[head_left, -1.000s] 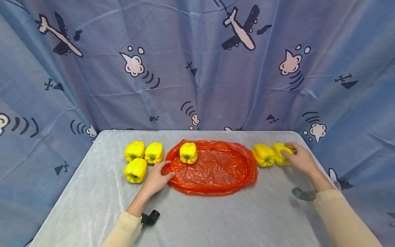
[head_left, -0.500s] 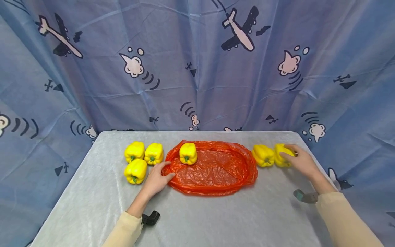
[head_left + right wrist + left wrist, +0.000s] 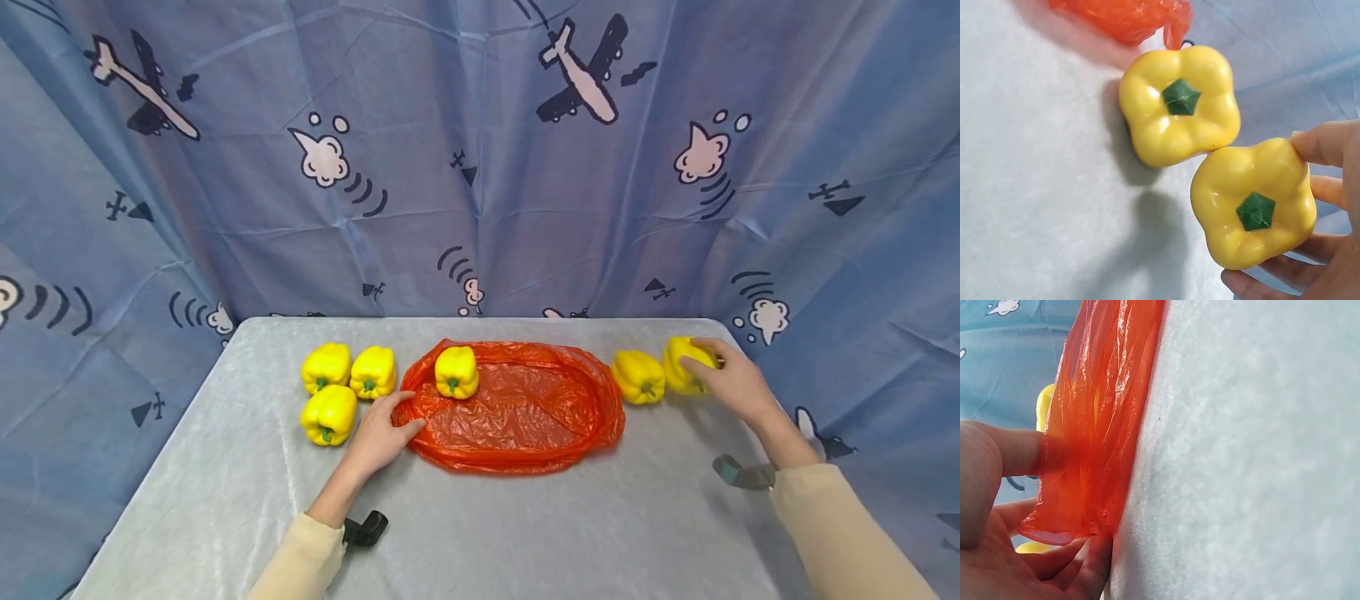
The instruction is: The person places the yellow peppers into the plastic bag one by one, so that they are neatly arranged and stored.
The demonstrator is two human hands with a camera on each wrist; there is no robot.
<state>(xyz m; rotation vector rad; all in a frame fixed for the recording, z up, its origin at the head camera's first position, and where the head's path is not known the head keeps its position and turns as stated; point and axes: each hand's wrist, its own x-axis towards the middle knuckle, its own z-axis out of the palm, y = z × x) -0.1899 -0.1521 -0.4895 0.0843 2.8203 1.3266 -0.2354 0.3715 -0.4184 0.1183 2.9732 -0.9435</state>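
My right hand (image 3: 733, 385) grips a yellow bell pepper (image 3: 1254, 206) with a green stem, thumb on one side and fingers on the other. In the head view it is lifted slightly at the table's right. Close beside it stands another yellow bell pepper (image 3: 638, 377). My left hand (image 3: 380, 433) holds the left end of an opened red plastic bag (image 3: 517, 461); in the left wrist view the thumb and a finger pass behind the translucent film (image 3: 1094, 469). One yellow bell pepper (image 3: 457, 372) stands inside the bag, toward its far left.
Several yellow bell peppers (image 3: 328, 415) stand grouped left of the bag. The grey cloth-covered table (image 3: 525, 533) reaches a blue patterned curtain (image 3: 480, 167) at the back and sides. Each wrist wears a small camera (image 3: 367, 528).
My right hand has raised its pepper a little off the table. Left hand, bag and the other peppers have stayed in place.
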